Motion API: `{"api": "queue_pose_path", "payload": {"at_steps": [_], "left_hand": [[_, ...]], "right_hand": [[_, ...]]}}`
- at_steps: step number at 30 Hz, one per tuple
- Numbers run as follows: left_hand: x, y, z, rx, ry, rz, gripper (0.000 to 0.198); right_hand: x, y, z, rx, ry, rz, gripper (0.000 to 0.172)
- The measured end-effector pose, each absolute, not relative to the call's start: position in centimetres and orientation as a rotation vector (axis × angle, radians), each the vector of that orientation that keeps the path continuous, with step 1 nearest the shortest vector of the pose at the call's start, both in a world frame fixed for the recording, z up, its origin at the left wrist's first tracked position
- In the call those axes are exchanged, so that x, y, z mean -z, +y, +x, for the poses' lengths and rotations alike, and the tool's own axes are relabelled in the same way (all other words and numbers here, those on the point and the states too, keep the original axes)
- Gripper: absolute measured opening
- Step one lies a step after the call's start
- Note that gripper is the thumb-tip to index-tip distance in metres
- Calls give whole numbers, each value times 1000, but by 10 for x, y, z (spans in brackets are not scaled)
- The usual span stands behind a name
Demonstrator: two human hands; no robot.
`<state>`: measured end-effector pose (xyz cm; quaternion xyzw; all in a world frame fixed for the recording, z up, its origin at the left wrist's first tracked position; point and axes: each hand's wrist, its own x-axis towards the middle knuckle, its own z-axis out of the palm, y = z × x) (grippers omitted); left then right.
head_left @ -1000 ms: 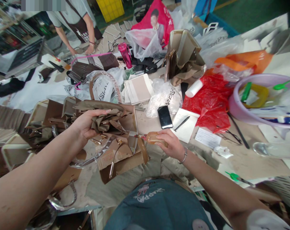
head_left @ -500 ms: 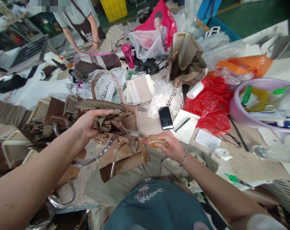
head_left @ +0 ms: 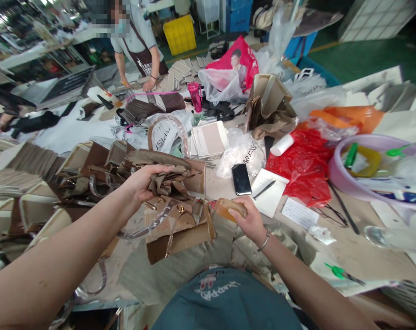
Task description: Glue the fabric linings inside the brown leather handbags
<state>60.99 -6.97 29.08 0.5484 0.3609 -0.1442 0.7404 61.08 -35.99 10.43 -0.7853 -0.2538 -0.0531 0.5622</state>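
Observation:
An unfinished brown handbag (head_left: 180, 224) lies on the table in front of me. A clear-wrapped handle (head_left: 151, 224) loops out from its left side, and gold-coloured fittings show on it. My left hand (head_left: 142, 183) grips the bunched olive-brown lining (head_left: 170, 181) at the bag's upper part. In my right hand (head_left: 247, 217) is a squeeze bottle (head_left: 228, 209) of amber liquid, lying nearly level. Its reddish nozzle points left at the bag's right edge; whether the tip touches is too small to tell.
More unfinished bags (head_left: 79, 160) crowd the left. Beyond my right hand lie a phone (head_left: 241, 179), a pen (head_left: 265, 189) on paper, a red plastic bag (head_left: 300, 169) and a purple basin (head_left: 338, 169). A co-worker (head_left: 139, 50) stands across the table; another person's arm (head_left: 8, 110) reaches in at far left.
My view has tilted up and shifted, showing more of the co-worker and another person's arm at left. Both hands keep their holds, with the squeeze bottle still beside the bag's right edge.

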Motion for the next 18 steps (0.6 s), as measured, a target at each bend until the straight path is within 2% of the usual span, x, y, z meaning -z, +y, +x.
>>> {"api": "queue_pose_path", "payload": {"at_steps": [2, 5, 8, 12, 14, 18], "left_hand": [[-293, -69, 605, 344, 784, 1178, 19], [-297, -68, 593, 340, 782, 1154, 17], [-302, -64, 576, 327, 776, 1144, 14], [-314, -56, 545, 387, 714, 1223, 10], [-326, -53, 529, 389, 644, 1390, 14], [-353, -50, 509, 295, 326, 2227, 23]], "right_hand": [[-103, -358, 608, 101, -530, -1856, 21], [-99, -360, 598, -118, -406, -1773, 29], [-93, -373, 581, -413, -157, -1462, 44], [-82, -406, 552, -668, 134, -1033, 44], [-75, -426, 537, -703, 210, -925, 45], [-58, -465, 506, -579, 312, -846, 43]]}}
